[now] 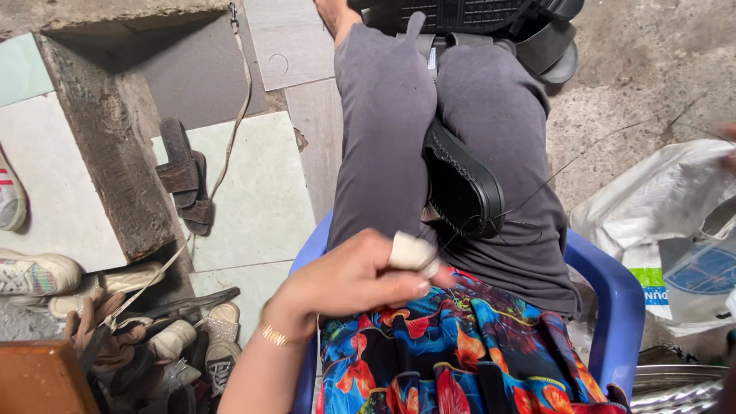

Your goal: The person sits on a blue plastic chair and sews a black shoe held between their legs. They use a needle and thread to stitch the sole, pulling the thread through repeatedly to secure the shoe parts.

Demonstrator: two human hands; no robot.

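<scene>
A black shoe (460, 184) is wedged sole-up between my knees in grey trousers. My left hand (360, 280) hovers just below it over my colourful patterned top, fingers pinched together, with a white guard on one finger (414, 253) and a gold bracelet on the wrist. A thin dark thread (613, 146) runs taut from the shoe up to the right edge. Only a blurred sliver of my right hand (729, 149) shows there, at the thread's end.
I sit on a blue plastic chair (613, 307). A white plastic sack (667, 207) lies at the right. Brown sandals (184, 176) rest on the tiled floor at the left, and several worn shoes (192, 337) are piled lower left. Black footwear (537, 31) lies beyond my knees.
</scene>
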